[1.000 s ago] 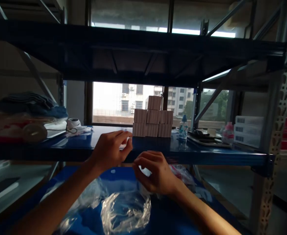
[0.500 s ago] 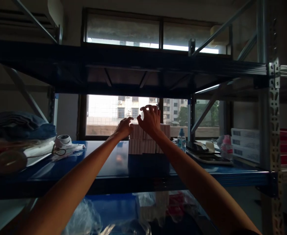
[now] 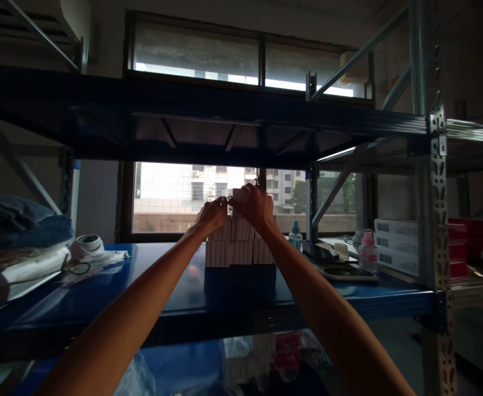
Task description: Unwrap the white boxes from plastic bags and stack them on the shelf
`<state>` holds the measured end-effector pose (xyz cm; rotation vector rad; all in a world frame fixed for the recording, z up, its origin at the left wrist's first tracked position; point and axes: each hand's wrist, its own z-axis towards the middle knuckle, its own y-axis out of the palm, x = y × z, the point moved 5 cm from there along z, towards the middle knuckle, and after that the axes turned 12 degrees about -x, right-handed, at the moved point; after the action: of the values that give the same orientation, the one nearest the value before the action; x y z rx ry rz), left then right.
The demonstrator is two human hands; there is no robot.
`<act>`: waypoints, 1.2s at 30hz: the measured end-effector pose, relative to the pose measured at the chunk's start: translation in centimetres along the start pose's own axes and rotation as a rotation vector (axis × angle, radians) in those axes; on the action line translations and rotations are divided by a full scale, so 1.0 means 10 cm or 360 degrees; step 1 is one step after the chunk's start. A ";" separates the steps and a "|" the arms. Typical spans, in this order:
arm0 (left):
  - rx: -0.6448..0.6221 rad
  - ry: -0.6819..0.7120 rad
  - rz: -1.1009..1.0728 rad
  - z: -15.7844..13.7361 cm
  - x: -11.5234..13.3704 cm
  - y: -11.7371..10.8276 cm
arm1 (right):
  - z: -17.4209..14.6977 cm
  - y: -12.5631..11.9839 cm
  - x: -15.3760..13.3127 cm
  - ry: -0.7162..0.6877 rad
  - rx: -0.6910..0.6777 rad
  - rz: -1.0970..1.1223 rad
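A stack of small white boxes (image 3: 241, 252) stands in rows on the blue shelf in front of me. Above its top row, pale white boxes (image 3: 238, 194) show between my hands; how many there are I cannot tell. My right hand (image 3: 258, 208) is closed around their right side, its fingers bent over them. From the left, my left hand (image 3: 214, 215) pinches at their near left edge, fingertips close to those of the right. Both hands cover part of the upper row, and dim backlight hides finer detail.
Folded blue cloth (image 3: 22, 223) and a white dome-shaped device (image 3: 87, 246) lie left on the blue shelf (image 3: 162, 291). At right are a blue-capped bottle (image 3: 295, 236), a pink-capped bottle (image 3: 367, 253) and long white boxes (image 3: 397, 246). An upper shelf (image 3: 208, 107) hangs overhead.
Both hands have closed in, and white boxes now show between them above the stack. The right hand's raised, spread fingers have come down. The view has shifted slightly to the right.
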<state>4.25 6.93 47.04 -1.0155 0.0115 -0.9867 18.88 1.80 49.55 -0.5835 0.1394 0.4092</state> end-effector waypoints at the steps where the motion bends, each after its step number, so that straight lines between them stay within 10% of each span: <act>1: 0.0034 0.0030 -0.0051 -0.05 0.01 -0.04 | -0.08 -0.09 -0.07 -0.0065 0.0047 0.0058; 10: 0.0420 0.0420 -0.0933 -1.38 0.11 -0.34 | -1.24 -0.48 -0.27 -0.0395 0.0024 0.1353; 21: 0.0217 -0.0063 -0.1179 -3.37 -0.19 0.57 | -2.96 0.03 -0.35 -0.0115 -0.0439 0.1646; 30: 0.0288 -0.0358 -0.1195 -3.86 -0.76 1.16 | -3.73 0.65 -0.18 0.0035 -0.0786 0.1757; 36: 0.0183 -0.0268 -0.1076 -4.00 -0.89 1.40 | -3.96 0.98 -0.10 0.0100 -0.0583 0.1662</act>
<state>-8.70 -12.92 10.76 -1.0105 -0.5535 -1.4867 13.37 -13.34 12.10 -0.8597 0.4386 1.4504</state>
